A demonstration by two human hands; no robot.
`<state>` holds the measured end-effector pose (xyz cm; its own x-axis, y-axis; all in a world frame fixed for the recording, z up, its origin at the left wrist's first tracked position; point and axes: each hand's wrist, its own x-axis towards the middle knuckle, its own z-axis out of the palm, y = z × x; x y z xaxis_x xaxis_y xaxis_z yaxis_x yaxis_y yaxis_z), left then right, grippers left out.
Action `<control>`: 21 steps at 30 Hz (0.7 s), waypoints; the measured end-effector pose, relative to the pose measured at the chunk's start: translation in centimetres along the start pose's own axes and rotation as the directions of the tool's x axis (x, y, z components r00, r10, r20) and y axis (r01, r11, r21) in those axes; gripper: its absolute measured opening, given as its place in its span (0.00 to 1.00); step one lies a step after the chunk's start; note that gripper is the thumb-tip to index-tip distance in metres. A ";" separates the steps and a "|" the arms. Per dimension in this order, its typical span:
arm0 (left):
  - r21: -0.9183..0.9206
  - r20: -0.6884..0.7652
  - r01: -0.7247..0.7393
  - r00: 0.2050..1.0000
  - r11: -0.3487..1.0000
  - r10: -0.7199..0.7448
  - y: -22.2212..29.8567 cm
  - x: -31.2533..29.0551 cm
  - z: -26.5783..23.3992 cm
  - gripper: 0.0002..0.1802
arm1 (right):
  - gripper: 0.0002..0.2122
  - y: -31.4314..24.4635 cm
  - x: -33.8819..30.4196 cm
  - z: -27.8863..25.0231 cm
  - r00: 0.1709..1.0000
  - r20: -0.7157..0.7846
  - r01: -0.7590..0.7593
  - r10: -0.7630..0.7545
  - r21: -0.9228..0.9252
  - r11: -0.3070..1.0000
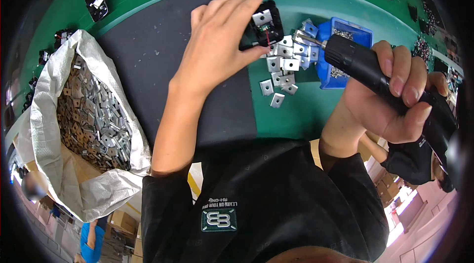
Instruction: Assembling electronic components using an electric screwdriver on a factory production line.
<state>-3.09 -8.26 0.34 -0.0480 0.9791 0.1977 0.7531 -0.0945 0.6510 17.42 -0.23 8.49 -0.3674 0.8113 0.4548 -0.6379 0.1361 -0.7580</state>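
Note:
My left hand (217,38) grips a small black plastic housing (277,22) at the far edge of the dark mat. Inside the housing sit a silvery metal plate (261,18), a bit of green circuit board and a red wire. My right hand (390,90) is wrapped round a black electric screwdriver (358,58). Its bit points left, over a pile of small square metal plates with holes (289,64) on the green table. Just behind the tool stands a blue bin (365,33) holding many small screws (338,72).
At the left, an open white woven sack (44,130) is full of metal plates. A dark grey mat (148,56) covers part of the table. More black housings (97,4) lie along the green surface beyond. Another person's dark sleeve (407,162) shows at the right.

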 end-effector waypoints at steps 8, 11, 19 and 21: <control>-0.080 -0.037 0.001 0.999 0.997 -0.004 -0.3 0.5 0.3 0.42 | 0.15 4.1 0.5 2.1 1.000 -0.013 -0.023 0.021 -0.221 0.975; -0.083 -0.054 -0.011 0.998 0.997 0.007 -0.3 0.7 0.4 0.41 | 0.15 4.5 0.7 2.1 1.000 -0.014 -0.014 0.012 -0.227 0.974; -0.109 -0.082 -0.025 0.996 0.994 0.016 -0.6 0.7 0.5 0.40 | 0.15 4.9 0.9 2.2 1.000 -0.008 -0.028 0.027 -0.233 0.972; -0.102 -0.079 -0.026 0.997 0.994 0.018 -0.6 0.7 0.6 0.41 | 0.15 5.1 0.8 2.3 0.999 -0.015 -0.034 0.032 -0.257 0.966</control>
<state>-3.19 -7.36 -0.36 -0.0859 0.9599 0.2668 0.6837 -0.1380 0.7166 12.33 -0.22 6.11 -0.3771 0.8237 0.4235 -0.4290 0.2498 -0.8680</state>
